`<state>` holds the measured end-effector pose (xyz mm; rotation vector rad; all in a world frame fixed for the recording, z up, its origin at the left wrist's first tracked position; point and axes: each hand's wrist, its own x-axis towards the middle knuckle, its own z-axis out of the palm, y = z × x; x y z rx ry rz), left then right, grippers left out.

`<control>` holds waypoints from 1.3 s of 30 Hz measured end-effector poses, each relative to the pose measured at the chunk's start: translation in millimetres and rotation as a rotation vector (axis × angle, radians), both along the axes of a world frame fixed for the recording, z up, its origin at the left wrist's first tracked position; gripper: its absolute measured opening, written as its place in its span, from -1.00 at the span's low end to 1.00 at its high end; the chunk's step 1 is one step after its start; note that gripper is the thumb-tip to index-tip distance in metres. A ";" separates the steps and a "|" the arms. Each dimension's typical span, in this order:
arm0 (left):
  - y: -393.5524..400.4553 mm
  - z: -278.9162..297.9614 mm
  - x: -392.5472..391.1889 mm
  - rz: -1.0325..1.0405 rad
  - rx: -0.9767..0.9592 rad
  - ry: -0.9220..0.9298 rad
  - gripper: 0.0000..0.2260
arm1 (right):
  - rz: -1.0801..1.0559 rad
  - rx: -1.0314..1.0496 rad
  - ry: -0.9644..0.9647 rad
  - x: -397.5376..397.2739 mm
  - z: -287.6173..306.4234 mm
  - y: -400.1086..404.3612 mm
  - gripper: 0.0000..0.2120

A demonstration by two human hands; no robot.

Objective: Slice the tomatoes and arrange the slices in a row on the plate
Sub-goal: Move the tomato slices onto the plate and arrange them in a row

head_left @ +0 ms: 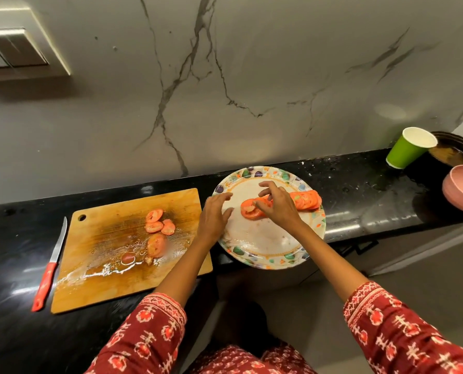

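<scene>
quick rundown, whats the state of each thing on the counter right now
plate: holds a row of tomato slices
right hand: pinching a slice
left hand: open, at plate rim
cutting board: wet, loose slices on it
knife: lying idle
green cup: upright

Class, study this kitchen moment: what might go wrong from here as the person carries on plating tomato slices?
1. The plate overhangs the counter's front edge; pressing near that rim could tip it.
2. The cutting board is wet with juice, so the remaining slices may slip when picked up.
3. The knife lies loose beside the board and might be knocked.
</scene>
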<state>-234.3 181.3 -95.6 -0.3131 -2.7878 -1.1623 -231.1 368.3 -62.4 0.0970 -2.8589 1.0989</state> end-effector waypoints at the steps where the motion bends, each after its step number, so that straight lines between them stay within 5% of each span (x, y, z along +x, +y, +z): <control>1: -8.5 0.4 3.7 0.025 0.009 0.021 -0.66 | 0.010 -0.007 0.001 1.9 0.2 -6.7 -0.59; 22: -198.8 10.4 64.6 0.305 -0.115 -0.006 -0.72 | 0.207 0.012 0.010 19.9 7.3 -159.9 -0.49; 39: -225.2 4.4 59.6 0.303 -0.083 -0.121 -0.74 | 0.281 0.080 -0.107 -1.0 -4.3 -217.7 -0.57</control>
